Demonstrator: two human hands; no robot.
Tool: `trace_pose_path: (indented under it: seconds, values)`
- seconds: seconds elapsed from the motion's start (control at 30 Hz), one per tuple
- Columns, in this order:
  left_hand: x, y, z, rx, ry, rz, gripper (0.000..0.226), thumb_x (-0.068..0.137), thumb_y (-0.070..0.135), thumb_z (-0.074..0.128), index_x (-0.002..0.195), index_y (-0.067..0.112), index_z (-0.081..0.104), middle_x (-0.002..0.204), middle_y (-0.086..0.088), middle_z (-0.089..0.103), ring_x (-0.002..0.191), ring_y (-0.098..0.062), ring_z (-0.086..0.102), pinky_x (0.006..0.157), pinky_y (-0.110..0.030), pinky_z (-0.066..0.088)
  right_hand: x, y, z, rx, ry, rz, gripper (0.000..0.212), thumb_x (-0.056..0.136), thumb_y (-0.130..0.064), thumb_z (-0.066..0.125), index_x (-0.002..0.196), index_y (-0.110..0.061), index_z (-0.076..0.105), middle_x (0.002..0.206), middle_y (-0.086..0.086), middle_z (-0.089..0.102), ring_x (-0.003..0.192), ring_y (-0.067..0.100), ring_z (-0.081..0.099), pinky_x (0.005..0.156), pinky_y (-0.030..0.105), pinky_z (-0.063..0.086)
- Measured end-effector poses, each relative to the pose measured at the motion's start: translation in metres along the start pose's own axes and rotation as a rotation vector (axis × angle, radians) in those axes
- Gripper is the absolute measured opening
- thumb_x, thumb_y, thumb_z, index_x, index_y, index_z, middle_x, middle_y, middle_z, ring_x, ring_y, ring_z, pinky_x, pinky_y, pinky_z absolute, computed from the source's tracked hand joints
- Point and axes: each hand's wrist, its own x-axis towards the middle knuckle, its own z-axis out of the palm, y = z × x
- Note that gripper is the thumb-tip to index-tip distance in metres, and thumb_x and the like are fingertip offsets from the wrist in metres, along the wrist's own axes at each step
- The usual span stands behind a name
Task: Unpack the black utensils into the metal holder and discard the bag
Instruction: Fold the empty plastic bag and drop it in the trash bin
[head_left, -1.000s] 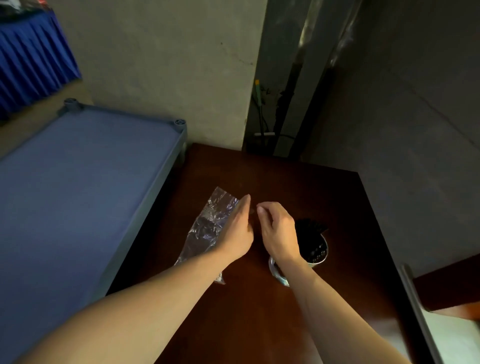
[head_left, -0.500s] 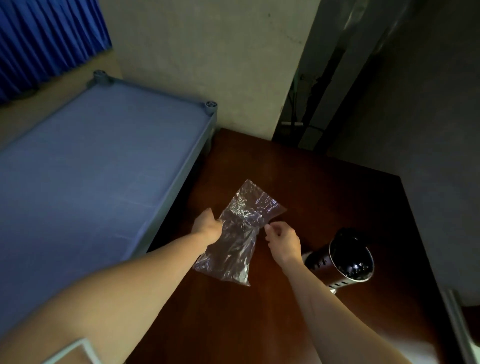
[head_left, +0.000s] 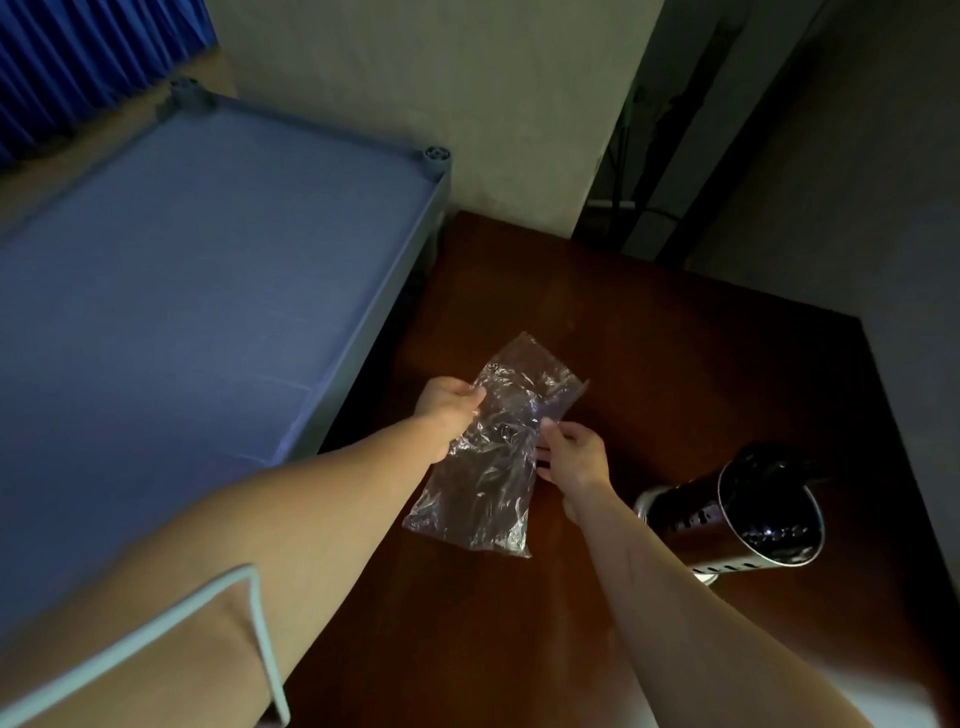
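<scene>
Sleeve edge (head_left: 249, 613) nearest, at the lower left. Beyond it, over the dark table (head_left: 675, 374), clear bag (head_left: 493, 457) held up between both hands: left hand (head_left: 449, 410) with fingers curled onto the bag's left edge, right hand (head_left: 571, 457) with fingers pinched on its right edge. Long axis running from the near-left corner up toward the far right, far end pointing away and rightward; looks empty, though hard to be sure through the crinkled film. To the right, just beside the right forearm, metal holder (head_left: 748, 514) standing on the table, dark shapes inside, likely the black utensils, too dim to confirm. Likely risks: right forearm sweeping back and knocking the holder over; light film slipping from a loose pinch. Farther left, blue bed (head_left: 182, 286); beyond, pale wall (head_left: 441, 78).
</scene>
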Motion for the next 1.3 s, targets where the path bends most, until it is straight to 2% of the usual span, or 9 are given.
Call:
trace_pose_path:
  seconds: [0.13,0.23,0.37,0.6,0.83,1.0,1.1,1.2,1.3]
  values:
    - [-0.004,-0.005,-0.003,-0.008,0.042,0.039,0.011,0.095,0.02,0.067,0.092,0.01,0.068,0.077,0.0,0.067,0.065,-0.01,0.065,0.057,-0.02,0.042,-0.002,0.003,-0.001,-0.024,0.067,-0.038,0.013,0.1,-0.022,0.063,0.102,-0.013,0.071,0.091,0.006,0.074,0.089,0.021,0.071,0.089,0.044,0.06]
    - [-0.011,-0.004,-0.008,-0.036,0.044,0.061,0.011,0.097,0.015,0.065,0.087,0.009,0.066,0.076,-0.004,0.068,0.061,-0.013,0.064,0.05,-0.022,0.049,-0.007,0.001,-0.004,-0.038,0.101,-0.035,0.012,0.1,-0.017,0.06,0.102,-0.011,0.071,0.092,0.007,0.075,0.095,0.029,0.074,0.088,0.049,0.06]
    - [-0.025,0.001,-0.015,-0.115,-0.031,0.073,0.011,0.099,0.009,0.061,0.088,0.006,0.062,0.081,-0.014,0.071,0.06,-0.02,0.069,0.044,-0.023,0.052,-0.018,-0.005,-0.009,-0.009,0.117,-0.088,0.013,0.101,-0.017,0.059,0.1,-0.011,0.07,0.087,0.007,0.075,0.084,0.02,0.074,0.08,0.041,0.064]
    - [-0.051,0.02,-0.029,-0.141,-0.083,0.148,0.006,0.097,0.01,0.064,0.103,0.009,0.065,0.082,-0.016,0.076,0.063,-0.024,0.073,0.051,-0.028,0.057,-0.041,-0.028,-0.03,-0.025,0.141,-0.281,0.013,0.1,-0.021,0.063,0.089,-0.017,0.069,0.064,-0.011,0.075,0.061,0.001,0.071,0.063,0.027,0.059]
    - [-0.082,0.075,-0.039,-0.303,-0.25,0.232,0.016,0.1,0.007,0.055,0.113,0.011,0.065,0.075,-0.017,0.076,0.065,-0.031,0.075,0.047,-0.026,0.052,-0.074,-0.08,-0.055,0.128,0.105,-0.431,0.006,0.099,-0.016,0.064,0.098,-0.014,0.069,0.068,0.006,0.073,0.067,0.018,0.073,0.064,0.032,0.058]
    - [-0.105,0.121,-0.052,-0.386,-0.436,0.309,0.027,0.099,0.001,0.043,0.116,0.011,0.06,0.078,-0.021,0.075,0.064,-0.033,0.074,0.046,-0.029,0.05,-0.103,-0.121,-0.077,0.243,0.074,-0.55,0.024,0.098,-0.006,0.063,0.115,-0.019,0.073,0.075,0.0,0.075,0.071,0.012,0.071,0.07,0.027,0.061]
    - [-0.119,0.141,-0.059,-0.445,-0.549,0.342,0.039,0.099,0.0,0.04,0.121,0.02,0.066,0.081,-0.022,0.074,0.069,-0.034,0.075,0.048,-0.03,0.054,-0.124,-0.144,-0.09,0.322,0.024,-0.601,0.027,0.099,0.0,0.059,0.112,-0.016,0.076,0.081,0.001,0.073,0.077,0.013,0.069,0.073,0.029,0.06]
    - [-0.135,0.156,-0.064,-0.51,-0.651,0.375,0.045,0.102,0.001,0.038,0.115,0.023,0.075,0.083,-0.022,0.075,0.072,-0.032,0.076,0.051,-0.032,0.059,-0.144,-0.165,-0.102,0.419,-0.049,-0.642,0.027,0.1,0.004,0.052,0.107,-0.009,0.075,0.079,-0.001,0.074,0.07,0.01,0.069,0.063,0.022,0.057]
    - [-0.153,0.171,-0.065,-0.532,-0.694,0.437,0.044,0.101,0.0,0.036,0.098,0.01,0.079,0.08,-0.022,0.075,0.07,-0.034,0.076,0.052,-0.033,0.06,-0.164,-0.181,-0.114,0.498,-0.129,-0.677,0.026,0.098,0.006,0.053,0.095,-0.006,0.075,0.078,0.006,0.074,0.068,0.015,0.071,0.059,0.025,0.058]
